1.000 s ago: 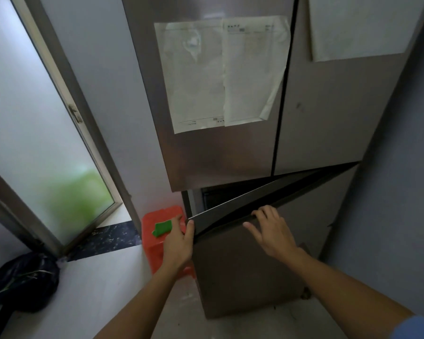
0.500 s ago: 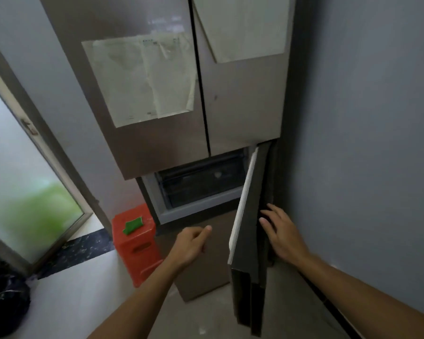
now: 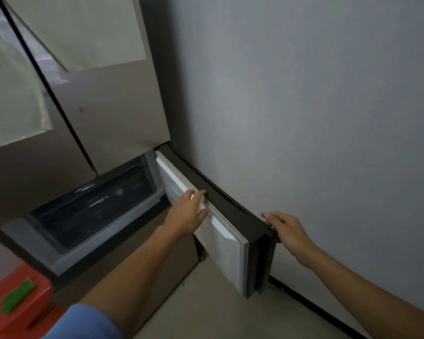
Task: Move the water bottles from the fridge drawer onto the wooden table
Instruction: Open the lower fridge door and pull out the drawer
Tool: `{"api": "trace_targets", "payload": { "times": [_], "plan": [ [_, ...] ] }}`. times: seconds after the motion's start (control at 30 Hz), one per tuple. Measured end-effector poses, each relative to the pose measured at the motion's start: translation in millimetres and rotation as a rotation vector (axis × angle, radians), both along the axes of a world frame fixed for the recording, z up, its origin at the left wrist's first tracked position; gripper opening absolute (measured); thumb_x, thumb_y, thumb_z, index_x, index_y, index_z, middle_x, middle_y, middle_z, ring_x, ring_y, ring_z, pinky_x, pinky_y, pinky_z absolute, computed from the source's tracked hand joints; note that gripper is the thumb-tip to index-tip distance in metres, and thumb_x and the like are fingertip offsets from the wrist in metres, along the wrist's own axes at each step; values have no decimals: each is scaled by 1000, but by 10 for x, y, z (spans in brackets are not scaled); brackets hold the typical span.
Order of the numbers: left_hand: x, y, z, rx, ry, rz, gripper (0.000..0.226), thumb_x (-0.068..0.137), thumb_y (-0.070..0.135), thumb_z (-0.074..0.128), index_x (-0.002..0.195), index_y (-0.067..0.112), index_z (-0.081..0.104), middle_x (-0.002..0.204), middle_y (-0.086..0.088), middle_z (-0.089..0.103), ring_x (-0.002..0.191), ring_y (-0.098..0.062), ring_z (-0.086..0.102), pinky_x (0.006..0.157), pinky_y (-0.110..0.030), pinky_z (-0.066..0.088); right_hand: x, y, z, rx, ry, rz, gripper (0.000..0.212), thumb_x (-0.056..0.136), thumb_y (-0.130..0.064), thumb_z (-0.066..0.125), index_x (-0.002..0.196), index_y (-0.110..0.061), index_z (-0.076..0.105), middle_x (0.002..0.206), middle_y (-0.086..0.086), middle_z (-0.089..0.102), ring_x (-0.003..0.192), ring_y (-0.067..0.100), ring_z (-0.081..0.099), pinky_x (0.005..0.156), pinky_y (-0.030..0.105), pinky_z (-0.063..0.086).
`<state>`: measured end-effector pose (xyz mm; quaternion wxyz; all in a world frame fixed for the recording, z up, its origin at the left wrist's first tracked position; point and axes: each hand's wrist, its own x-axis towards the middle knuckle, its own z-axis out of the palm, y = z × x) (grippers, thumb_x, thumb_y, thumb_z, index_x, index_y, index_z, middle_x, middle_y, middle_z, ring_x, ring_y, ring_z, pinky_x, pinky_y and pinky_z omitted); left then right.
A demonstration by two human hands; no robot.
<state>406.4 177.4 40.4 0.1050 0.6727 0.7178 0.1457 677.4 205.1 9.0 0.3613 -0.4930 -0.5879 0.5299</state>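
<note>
The fridge's lower door (image 3: pixel 220 238) stands swung wide open, close to the grey wall on the right. My left hand (image 3: pixel 187 214) rests on the door's white inner face near its top edge, fingers fairly straight. My right hand (image 3: pixel 288 232) touches the door's dark outer corner, fingers loosely bent over the edge. Behind the door, the dark translucent fridge drawer (image 3: pixel 93 204) sits pushed in inside its white frame. No water bottles show through it, and the wooden table is out of view.
The grey wall (image 3: pixel 316 118) closes off the right side. Upper fridge doors (image 3: pixel 103 113) carry taped paper sheets. An orange plastic stool (image 3: pixel 17 304) with a green object on it stands at the lower left on the pale floor.
The lower door has swung from half open to fully open against the wall. My left hand moved from mid-air onto the door's inner face. The view shifted right and closer.
</note>
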Motion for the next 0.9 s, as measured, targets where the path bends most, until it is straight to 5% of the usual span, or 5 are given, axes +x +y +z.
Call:
{"api": "trace_targets", "payload": {
  "times": [0.17, 0.23, 0.37, 0.53, 0.9],
  "plan": [
    [414, 466, -107, -34, 135, -71, 55, 101, 50, 27, 152, 32, 17, 162, -7, 7, 148, -29, 9, 119, -46, 16, 398, 88, -69, 103, -130, 20, 41, 86, -49, 60, 122, -30, 57, 116, -12, 63, 107, 2, 59, 83, 14, 45],
    [531, 671, -148, -32, 167, -51, 56, 100, 53, 22, 152, 35, 13, 163, -4, 4, 150, -28, 1, 120, -46, 9, 534, 224, -133, 260, -318, 22, 64, 81, -62, 55, 136, -31, 46, 127, -16, 52, 114, 2, 52, 93, 21, 44],
    [860, 1155, -170, 7, 198, -28, 57, 100, 54, 20, 153, 34, 13, 163, -5, 6, 150, -27, -3, 120, -44, 6, 769, 753, -204, 609, -697, -22, 66, 93, -65, 28, 143, -24, 42, 145, -2, 40, 131, 16, 38, 102, 38, 43],
    [1142, 1687, -220, 33, 178, 20, 55, 101, 50, 24, 152, 33, 17, 163, -5, 10, 150, -25, 1, 119, -43, 10, 969, 1545, -244, 961, -864, -16, 49, 94, -45, 43, 126, -13, 62, 131, 6, 59, 123, 25, 50, 84, 39, 51],
    [1314, 2122, -210, 33, 227, 35, 53, 103, 40, 27, 153, 32, 13, 163, -6, 9, 150, -27, 2, 119, -45, 15, 1116, 2297, -280, 1047, -890, -21, 45, 93, -36, 41, 123, -11, 64, 128, 6, 62, 119, 26, 55, 87, 36, 50]
  ]
}}
